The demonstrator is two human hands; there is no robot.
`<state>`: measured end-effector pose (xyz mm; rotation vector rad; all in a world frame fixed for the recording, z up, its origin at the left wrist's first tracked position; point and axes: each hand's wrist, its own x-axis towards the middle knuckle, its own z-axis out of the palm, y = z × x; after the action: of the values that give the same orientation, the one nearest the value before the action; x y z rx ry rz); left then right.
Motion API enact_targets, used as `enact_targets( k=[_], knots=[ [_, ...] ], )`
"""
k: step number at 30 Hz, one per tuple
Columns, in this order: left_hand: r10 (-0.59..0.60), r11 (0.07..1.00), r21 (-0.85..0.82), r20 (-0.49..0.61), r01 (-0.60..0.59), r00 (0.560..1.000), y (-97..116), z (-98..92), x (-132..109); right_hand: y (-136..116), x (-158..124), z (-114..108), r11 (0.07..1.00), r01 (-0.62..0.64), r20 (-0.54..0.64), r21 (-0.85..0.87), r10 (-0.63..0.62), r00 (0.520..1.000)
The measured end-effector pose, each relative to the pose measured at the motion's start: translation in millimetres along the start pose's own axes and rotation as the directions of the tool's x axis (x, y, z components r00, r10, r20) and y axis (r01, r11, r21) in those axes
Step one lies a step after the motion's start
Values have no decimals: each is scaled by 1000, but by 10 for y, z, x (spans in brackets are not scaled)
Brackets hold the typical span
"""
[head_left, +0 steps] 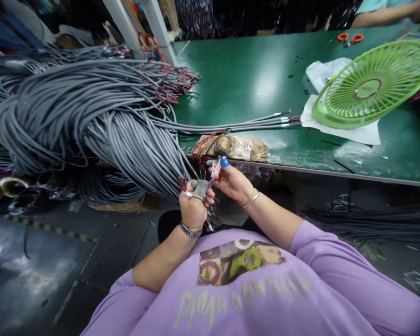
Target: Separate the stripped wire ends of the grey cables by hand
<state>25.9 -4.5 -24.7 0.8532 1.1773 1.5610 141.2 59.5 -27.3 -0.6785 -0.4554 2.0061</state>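
My left hand, with a watch at the wrist, is closed around the end of a grey cable. Thin coloured wires fan out there, and a worn grey wrapping shows over its fingers. Close by on the right, my right hand has its fingertips pressed together on a small pale pink piece with thin wires at it; its exact kind is too small to tell. A blue cover sits on one fingertip of this hand. Both hands are just in front of the table edge.
A large heap of grey cables hangs over the left of the green table. A taped wooden block lies at its front edge. Further right stand a green fan and orange-handled scissors. A person's arm shows at the far right.
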Motion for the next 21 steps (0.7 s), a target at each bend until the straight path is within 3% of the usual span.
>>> enact_targets(
  k=[12, 16, 21],
  knots=[
    [-35, 998, 50, 28, 34, 999, -57, -33, -2, 36, 26, 26, 999, 31, -19, -9, -32, 999],
    [-17, 998, 68, 51, 14, 999, -64, -49, -28, 18, -11, -47, 998, -56, 43, -37, 58, 997],
    [-10, 995, 101, 77, 2, 997, -104, -137, -72, -83, -113, -193, 936, -179, 136, -304, 228, 964]
  ],
)
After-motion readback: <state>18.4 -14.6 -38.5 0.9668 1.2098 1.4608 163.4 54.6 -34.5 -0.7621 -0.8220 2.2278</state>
